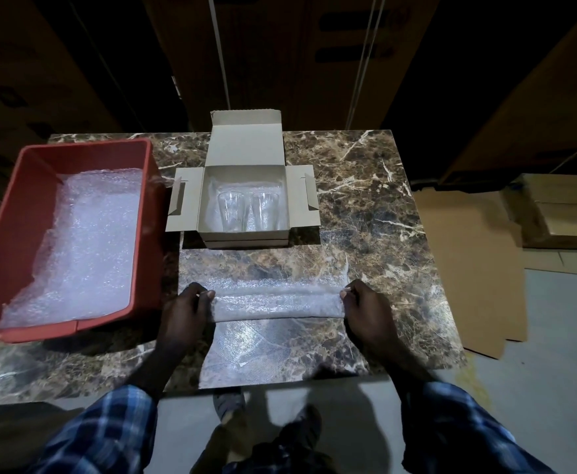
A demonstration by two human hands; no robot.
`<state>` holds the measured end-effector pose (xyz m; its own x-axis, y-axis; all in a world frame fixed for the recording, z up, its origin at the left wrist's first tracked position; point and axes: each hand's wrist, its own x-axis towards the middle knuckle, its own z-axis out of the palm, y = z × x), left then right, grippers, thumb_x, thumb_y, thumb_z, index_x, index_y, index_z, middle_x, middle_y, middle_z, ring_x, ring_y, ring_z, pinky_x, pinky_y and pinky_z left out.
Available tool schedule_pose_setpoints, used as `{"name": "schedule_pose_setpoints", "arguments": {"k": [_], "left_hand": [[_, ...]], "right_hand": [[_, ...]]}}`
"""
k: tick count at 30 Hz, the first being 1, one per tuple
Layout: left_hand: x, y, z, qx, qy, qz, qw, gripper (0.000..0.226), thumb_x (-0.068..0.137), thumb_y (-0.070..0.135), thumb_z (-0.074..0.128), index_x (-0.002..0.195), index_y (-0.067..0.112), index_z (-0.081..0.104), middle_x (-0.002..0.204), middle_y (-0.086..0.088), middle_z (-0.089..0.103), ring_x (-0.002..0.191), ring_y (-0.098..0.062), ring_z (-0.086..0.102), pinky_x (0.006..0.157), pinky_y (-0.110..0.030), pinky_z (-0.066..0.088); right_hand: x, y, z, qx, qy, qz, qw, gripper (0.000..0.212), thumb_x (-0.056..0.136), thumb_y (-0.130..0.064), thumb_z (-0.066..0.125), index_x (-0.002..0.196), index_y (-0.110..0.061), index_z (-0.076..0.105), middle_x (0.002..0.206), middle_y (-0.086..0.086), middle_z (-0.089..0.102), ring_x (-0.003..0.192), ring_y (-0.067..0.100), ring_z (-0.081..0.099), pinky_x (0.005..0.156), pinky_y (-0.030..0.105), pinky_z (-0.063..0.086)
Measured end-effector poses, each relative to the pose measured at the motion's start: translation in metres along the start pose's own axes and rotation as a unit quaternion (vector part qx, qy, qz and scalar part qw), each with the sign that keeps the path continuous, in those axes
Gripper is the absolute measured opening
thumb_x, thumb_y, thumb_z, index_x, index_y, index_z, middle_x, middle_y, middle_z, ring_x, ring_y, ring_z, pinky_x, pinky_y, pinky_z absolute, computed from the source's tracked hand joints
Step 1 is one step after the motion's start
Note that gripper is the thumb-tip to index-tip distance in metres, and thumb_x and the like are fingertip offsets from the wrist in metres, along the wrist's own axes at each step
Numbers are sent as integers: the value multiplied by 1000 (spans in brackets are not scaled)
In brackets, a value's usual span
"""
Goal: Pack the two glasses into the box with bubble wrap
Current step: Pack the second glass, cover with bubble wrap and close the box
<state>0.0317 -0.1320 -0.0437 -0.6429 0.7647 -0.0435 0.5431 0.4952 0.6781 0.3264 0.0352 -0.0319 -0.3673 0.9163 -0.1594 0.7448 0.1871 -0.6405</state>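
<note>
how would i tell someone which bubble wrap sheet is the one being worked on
On the marble table, look just in front of the open cardboard box holding the two glasses. The sheet lies flat there, its middle folded into a band pinched by the left hand and right hand, unlike the wrap piled in the red bin.

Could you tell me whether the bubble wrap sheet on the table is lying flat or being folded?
Being folded: both hands, left and right, pinch a doubled band across the bubble wrap sheet.
</note>
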Motion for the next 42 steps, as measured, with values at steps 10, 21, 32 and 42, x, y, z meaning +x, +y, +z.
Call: {"name": "schedule_pose_setpoints", "arguments": {"k": [10, 21, 32, 42], "left_hand": [[10, -3, 10, 52, 20, -14, 998, 19, 99, 24, 59, 85, 12, 54, 68, -18, 66, 68, -43, 65, 58, -42, 45], [5, -2, 15, 71, 47, -21, 996, 18, 96, 22, 63, 87, 11, 51, 72, -14, 64, 69, -40, 63, 61, -43, 49], [-33, 27, 62, 191, -51, 234, 952, 51, 105, 26, 30, 151, 8, 38, 161, -11, 31, 151, -25, 21, 120, -46, 22], [-33, 6, 57, 245, -113, 148, 952, 62, 106, 49, 19, 161, 22, 9, 167, 4, 6, 154, -14, -2, 124, -47, 4]], "right_hand": [[19, -13, -2, -53, -48, 48, 996, 20, 100, -20, 54, 85, -8, 53, 77, 16, 64, 75, 35, 59, 64, 38, 39], [29, -18, 5, -153, -23, 31, 987, 20, 100, -30, 53, 98, -11, 53, 86, 15, 68, 75, 33, 63, 61, 32, 34], [-13, -55, 96, -225, -20, -220, 949, 52, 97, -13, 39, 148, -6, 40, 157, 14, 35, 145, 27, 35, 121, 45, 20], [-8, -4, 72, -263, -82, -139, 951, 71, 103, -58, 15, 160, -15, 8, 165, -1, -2, 153, 15, 0, 123, 40, -5]]}}
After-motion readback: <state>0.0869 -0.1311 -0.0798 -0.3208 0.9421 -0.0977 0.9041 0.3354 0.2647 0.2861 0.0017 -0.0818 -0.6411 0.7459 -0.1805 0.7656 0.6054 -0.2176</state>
